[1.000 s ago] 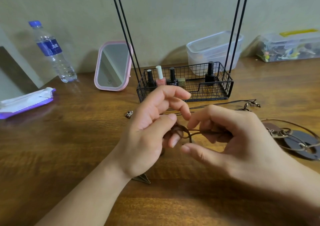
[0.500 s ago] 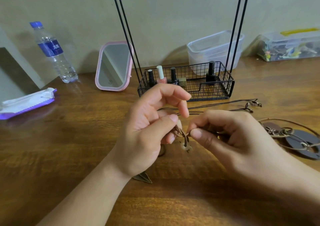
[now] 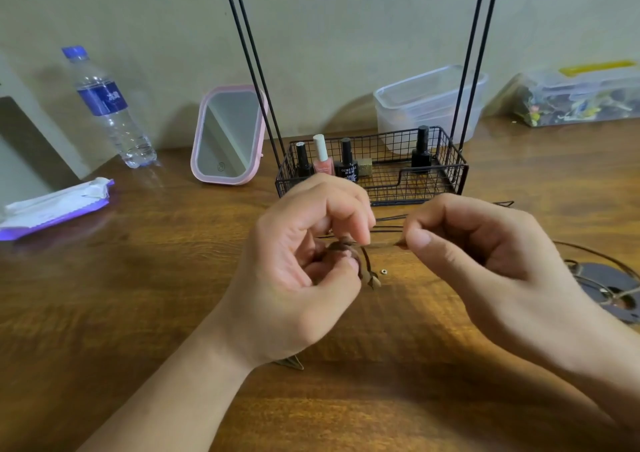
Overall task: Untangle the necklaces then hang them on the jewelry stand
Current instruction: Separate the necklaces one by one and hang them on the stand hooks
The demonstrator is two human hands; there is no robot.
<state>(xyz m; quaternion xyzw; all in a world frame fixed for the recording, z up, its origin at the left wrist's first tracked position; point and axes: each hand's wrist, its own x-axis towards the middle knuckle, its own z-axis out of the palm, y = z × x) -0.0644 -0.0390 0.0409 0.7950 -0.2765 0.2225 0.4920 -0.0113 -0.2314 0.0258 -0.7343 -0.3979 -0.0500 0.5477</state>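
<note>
Brown cord [image 3: 381,243] is what we hold between our two hands, above the wooden table [image 3: 138,313]. Far to the left of the grip we see a white and purple wipes pack [image 3: 59,205], then a water bottle [image 3: 107,105] with a blue cap, and nearer to us a pink mirror [image 3: 228,136] that leans back toward the wall.

Our left hand [image 3: 298,278] is closed: the thumb and the fingers pinch a knotted bunch of the cord, and a short end with a small knot [image 3: 374,281] hangs just below this pinch. Just right of this hanging end a tiny metal ring [image 3: 383,271] lies on the table. Under our left wrist a dark pointed piece [image 3: 291,363] shows a little; we cannot tell what it is.

Behind the grip stands the jewelry stand [image 3: 374,181], a black wire basket with tall thin rods. Nail polish bottles [image 3: 322,157] stand inside the basket, and a clear plastic tub [image 3: 426,105] is behind it.

Our right hand [image 3: 485,261] is also closed, thumb against forefinger, and it pinches the other end of the same short stretch of cord, which is straight between the two pinches. Thin dark cords [image 3: 391,218] run on the table behind it. To the right of the grip, another necklace [image 3: 606,285] with a dark round pendant lies on the table, and far behind is a clear box [image 3: 581,98] with a yellow lid strip.
</note>
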